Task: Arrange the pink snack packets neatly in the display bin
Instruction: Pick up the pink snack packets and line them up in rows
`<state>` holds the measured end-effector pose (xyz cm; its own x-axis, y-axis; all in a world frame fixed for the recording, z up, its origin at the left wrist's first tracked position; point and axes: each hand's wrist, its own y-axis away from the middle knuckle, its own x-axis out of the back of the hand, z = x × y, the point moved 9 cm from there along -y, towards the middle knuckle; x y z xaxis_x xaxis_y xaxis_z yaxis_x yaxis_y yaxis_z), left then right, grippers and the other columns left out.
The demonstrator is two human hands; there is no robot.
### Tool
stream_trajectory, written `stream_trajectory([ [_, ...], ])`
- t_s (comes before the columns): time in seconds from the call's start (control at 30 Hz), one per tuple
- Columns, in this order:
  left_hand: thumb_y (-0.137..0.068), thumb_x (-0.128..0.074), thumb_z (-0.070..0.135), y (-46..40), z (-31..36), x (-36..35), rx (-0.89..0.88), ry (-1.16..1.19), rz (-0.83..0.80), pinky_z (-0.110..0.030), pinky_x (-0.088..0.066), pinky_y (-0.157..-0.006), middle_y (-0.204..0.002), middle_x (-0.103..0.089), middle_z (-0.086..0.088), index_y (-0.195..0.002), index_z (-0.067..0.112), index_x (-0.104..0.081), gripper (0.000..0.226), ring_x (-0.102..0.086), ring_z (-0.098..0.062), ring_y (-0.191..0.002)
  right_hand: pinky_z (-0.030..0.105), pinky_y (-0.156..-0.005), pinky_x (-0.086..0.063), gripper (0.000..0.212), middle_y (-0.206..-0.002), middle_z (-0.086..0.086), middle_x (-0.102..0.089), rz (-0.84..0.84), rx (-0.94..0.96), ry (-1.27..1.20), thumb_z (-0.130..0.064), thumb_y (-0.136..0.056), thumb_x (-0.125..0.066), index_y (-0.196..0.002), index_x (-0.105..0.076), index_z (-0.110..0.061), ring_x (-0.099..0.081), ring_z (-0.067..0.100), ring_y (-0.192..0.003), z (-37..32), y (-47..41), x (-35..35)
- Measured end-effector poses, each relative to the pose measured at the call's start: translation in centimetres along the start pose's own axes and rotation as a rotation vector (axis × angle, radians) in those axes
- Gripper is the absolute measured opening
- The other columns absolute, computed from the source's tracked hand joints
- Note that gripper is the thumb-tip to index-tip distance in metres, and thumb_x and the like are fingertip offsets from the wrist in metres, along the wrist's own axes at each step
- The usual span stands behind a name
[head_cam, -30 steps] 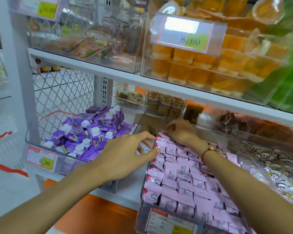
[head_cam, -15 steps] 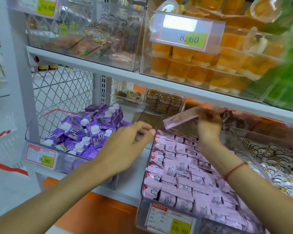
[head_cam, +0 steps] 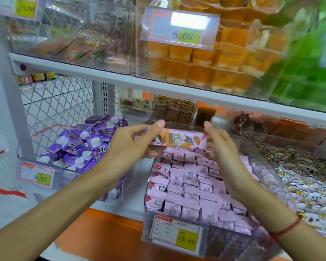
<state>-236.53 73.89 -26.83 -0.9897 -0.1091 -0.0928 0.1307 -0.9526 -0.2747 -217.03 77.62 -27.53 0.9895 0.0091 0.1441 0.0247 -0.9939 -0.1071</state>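
Packet held crossways over the back of the bin, one hand on each end

Long pink printed snack packet runs left-right, printed face toward the camera, just above the back rows in the clear plastic display bin with the yellow 15.80 tag. Left hand has its end properly, thumb on top and fingers curled under; right hand looks looser, fingers nearly straight along the other end, so can't tell how hard it's gripping. Both about equally near, so I'd guess it just goes straight down. Bin's already packed with pink snack packets in fairly tidy rows, mostly back-side up. Next bin left has purple cartons with white caps, the right one white cartoon sachets.
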Motion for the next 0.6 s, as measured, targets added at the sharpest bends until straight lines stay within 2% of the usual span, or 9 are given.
stream_trajectory([
  [0.1,-0.063,-0.073,0.048,0.1,-1.1,0.5,0.116,0.031,0.023,-0.014,-0.053,-0.058,-0.086,-0.076,0.001,-0.088,0.015,-0.076,0.042,-0.073,-0.017,-0.073,0.009,-0.076,-0.042,0.045,-0.108,-0.013,-0.061,-0.113,0.242,0.095,-0.063,-0.077,-0.049,-0.111,-0.057,-0.035,-0.056,-0.01,-0.095,-2.3,1.0,-1.3],
  [0.13,-0.061,-0.073,0.049,0.1,-1.2,0.5,0.124,0.037,0.022,-0.014,-0.053,-0.058,-0.087,-0.076,0.0,-0.089,0.015,-0.076,0.043,-0.073,-0.017,-0.074,0.007,-0.079,-0.041,0.047,-0.112,-0.016,-0.059,-0.158,0.302,0.142,-0.062,-0.076,-0.051,-0.115,-0.056,-0.037,-0.053,-0.012,-0.1,-2.6,1.4,-1.9],
  [0.23,-0.064,-0.073,0.049,0.2,-1.1,0.4,0.107,0.021,0.017,-0.014,-0.053,-0.058,-0.082,-0.076,-0.002,-0.081,0.017,-0.078,0.036,-0.073,-0.018,-0.072,0.016,-0.096,-0.032,0.055,-0.124,-0.023,-0.049,-0.194,0.512,0.447,-0.061,-0.077,-0.053,-0.129,-0.047,-0.043,-0.037,-0.005,-0.121,-3.4,2.7,-3.3],
  [0.33,-0.069,-0.071,0.047,0.0,-0.9,0.4,0.059,0.016,0.04,-0.014,-0.053,-0.057,-0.077,-0.075,-0.002,-0.075,0.02,-0.078,0.027,-0.073,-0.018,-0.07,0.024,-0.102,-0.031,0.061,-0.131,-0.019,-0.044,-0.124,0.645,0.618,-0.054,-0.082,-0.056,-0.138,-0.037,-0.037,-0.032,-0.001,-0.125,-4.1,3.5,-3.9],
  [0.4,-0.073,-0.069,0.047,-0.1,-0.9,0.3,0.049,0.058,0.04,-0.015,-0.053,-0.059,-0.082,-0.075,-0.003,-0.077,0.018,-0.077,0.03,-0.073,-0.019,-0.073,0.019,-0.1,-0.034,0.068,-0.135,-0.021,-0.041,-0.077,0.534,0.477,-0.057,-0.079,-0.058,-0.139,-0.033,-0.038,-0.037,-0.004,-0.123,-3.7,3.1,-3.3],
  [0.43,-0.074,-0.067,0.048,-0.1,-1.0,0.2,0.051,0.077,0.032,-0.015,-0.054,-0.06,-0.084,-0.075,-0.002,-0.079,0.019,-0.076,0.031,-0.073,-0.018,-0.075,0.018,-0.099,-0.039,0.072,-0.133,-0.018,-0.045,-0.062,0.423,0.315,-0.056,-0.075,-0.062,-0.137,-0.034,-0.036,-0.046,-0.004,-0.118,-3.1,2.6,-2.8],
  [0.5,-0.069,-0.065,0.052,-0.1,-0.8,-0.3,0.016,0.046,-0.003,-0.017,-0.055,-0.063,-0.083,-0.075,0.005,-0.082,0.023,-0.074,0.033,-0.071,-0.008,-0.079,0.02,-0.089,-0.052,0.071,-0.119,-0.007,-0.063,-0.085,0.276,-0.059,-0.04,-0.071,-0.072,-0.132,-0.041,-0.024,-0.063,0.003,-0.102,-2.1,2.1,-2.6],
  [0.6,-0.065,-0.061,0.055,-0.1,0.1,-0.8,-0.126,-0.148,-0.061,-0.018,-0.055,-0.078,-0.085,-0.072,0.017,-0.089,0.031,-0.07,0.035,-0.065,0.005,-0.082,0.023,-0.08,-0.055,0.06,-0.103,0.003,-0.071,-0.084,0.268,-0.249,-0.025,-0.072,-0.074,-0.125,-0.047,-0.017,-0.069,0.015,-0.092,-2.1,1.7,-2.2],
])
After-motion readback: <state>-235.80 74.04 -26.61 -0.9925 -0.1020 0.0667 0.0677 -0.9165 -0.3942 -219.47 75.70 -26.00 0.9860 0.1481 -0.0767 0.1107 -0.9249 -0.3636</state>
